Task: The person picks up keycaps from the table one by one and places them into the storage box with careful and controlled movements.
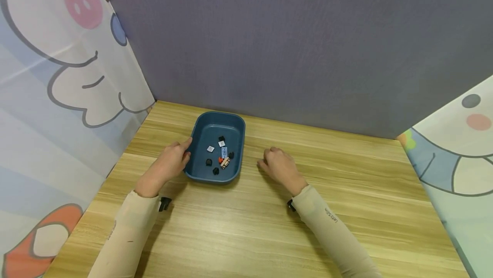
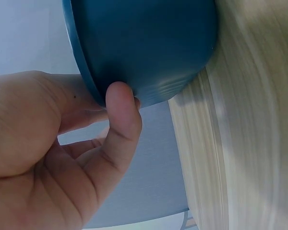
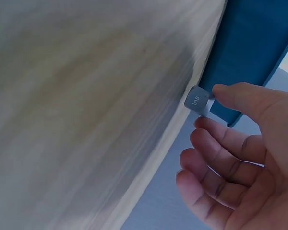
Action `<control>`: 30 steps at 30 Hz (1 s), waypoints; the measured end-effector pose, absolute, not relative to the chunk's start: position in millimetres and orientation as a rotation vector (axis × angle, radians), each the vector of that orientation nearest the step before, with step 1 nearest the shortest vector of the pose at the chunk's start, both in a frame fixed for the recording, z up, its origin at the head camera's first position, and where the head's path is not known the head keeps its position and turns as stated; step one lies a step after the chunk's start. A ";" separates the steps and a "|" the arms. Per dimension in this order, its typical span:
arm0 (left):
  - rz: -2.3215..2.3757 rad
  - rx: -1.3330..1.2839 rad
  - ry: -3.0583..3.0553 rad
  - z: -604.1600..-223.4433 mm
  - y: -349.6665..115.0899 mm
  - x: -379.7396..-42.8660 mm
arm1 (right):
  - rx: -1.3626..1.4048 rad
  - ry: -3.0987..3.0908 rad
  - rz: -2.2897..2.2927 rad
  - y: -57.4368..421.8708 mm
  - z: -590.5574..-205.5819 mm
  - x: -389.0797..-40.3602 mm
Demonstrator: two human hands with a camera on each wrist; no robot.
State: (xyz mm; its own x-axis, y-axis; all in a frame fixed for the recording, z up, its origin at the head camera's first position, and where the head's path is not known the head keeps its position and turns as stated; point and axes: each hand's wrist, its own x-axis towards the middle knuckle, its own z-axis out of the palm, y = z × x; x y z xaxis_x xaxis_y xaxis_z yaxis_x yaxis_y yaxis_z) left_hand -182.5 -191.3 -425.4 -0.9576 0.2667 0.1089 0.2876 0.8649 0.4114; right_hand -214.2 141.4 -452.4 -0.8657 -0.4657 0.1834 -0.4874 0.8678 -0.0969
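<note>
My left hand (image 1: 166, 165) pinches the left rim of a blue plastic bin (image 1: 187, 173), thumb on the outside of the wall in the left wrist view. To the right of the bin, my right hand (image 1: 282, 167) holds a small grey keycap (image 3: 196, 99) marked "Ins" between thumb and index finger, its other fingers curled loosely below. The hand hides that keycap in the head view. Inside the bin lie white keycaps (image 1: 210, 149), several small black pieces (image 1: 209, 162), a light blue tag (image 1: 224, 152), a small red piece (image 1: 220, 159) and a beige piece (image 1: 225, 163).
The bin stands on a wood-grain table (image 1: 231, 231), toward its back left. A grey partition (image 1: 277, 55) rises behind the table's far edge. Cartoon-printed sheets (image 1: 50, 98) hang at the left and right sides.
</note>
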 end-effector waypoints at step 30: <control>-0.669 -0.450 -2.975 -425.7 -191.1 -181.9 | 0.837 -2.890 0.390 65.6 -392.9 -266.9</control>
